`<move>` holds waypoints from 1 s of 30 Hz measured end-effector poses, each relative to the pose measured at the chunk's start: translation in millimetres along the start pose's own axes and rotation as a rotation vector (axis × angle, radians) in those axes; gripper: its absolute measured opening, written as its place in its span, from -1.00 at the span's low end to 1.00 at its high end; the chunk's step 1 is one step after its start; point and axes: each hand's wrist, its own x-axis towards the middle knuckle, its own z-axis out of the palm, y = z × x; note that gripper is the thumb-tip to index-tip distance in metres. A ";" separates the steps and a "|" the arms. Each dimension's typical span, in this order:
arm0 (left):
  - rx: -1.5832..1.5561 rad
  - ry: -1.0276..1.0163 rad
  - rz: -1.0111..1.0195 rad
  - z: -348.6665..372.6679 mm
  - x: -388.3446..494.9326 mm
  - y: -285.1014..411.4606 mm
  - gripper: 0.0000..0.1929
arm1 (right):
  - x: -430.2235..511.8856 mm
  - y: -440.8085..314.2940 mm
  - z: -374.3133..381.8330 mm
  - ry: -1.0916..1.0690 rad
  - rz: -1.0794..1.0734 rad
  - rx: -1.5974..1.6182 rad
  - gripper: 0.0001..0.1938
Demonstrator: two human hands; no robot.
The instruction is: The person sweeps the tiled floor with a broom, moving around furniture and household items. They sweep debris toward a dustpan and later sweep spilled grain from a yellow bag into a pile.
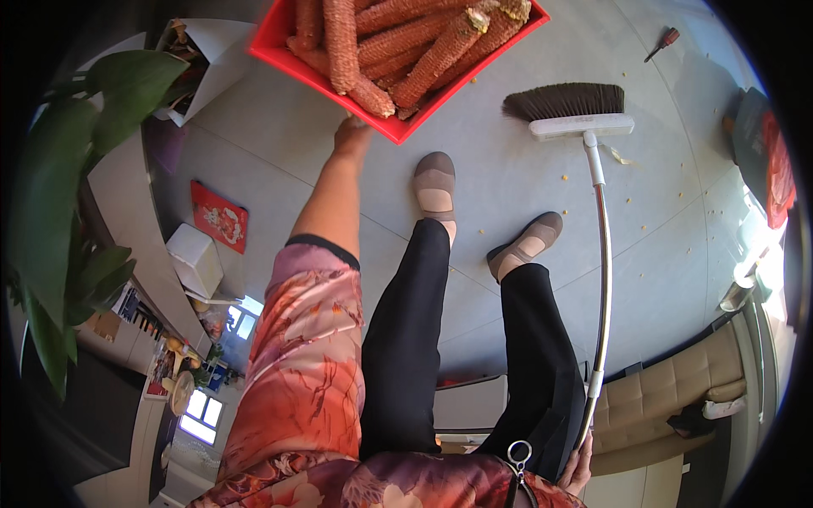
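Note:
My left hand [353,130] is at the upper middle, shut on a red plastic container [398,132] from beneath; its fingers are mostly hidden by it. Reddish-brown corn cobs [438,60], several of them and bare of kernels, fill the container. At the lower right my right hand [578,467] is closed around the handle of a broom [603,273], beside my right thigh. The broom's white head with dark bristles [575,100] rests on the grey tiled floor, ahead of my right foot.
Yellow corn kernels [564,178] lie scattered over the floor. A screwdriver [665,42] lies at the upper right. Leafy plants [51,209], a white open box [219,63] and a red patterned board [219,216] stand on the left. A tan sofa [667,394] is at the lower right.

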 end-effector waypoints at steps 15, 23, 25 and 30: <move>-0.332 -0.163 0.726 -46.8 -261.0 138.0 -0.41 | 2.5 29.5 4.6 -0.042 0.010 -0.164 -0.55; 0.645 0.074 0.391 12.1 -125.1 175.8 -0.64 | 7.4 26.8 8.8 -0.067 -0.010 -0.173 -0.53; 0.674 -0.047 0.308 6.3 -111.9 182.7 -0.62 | 10.6 12.7 9.4 -0.080 0.029 -0.155 -0.53; 0.885 0.016 0.454 -14.4 -158.2 219.0 -0.63 | 3.9 12.0 5.2 -0.039 -0.094 -0.196 -0.53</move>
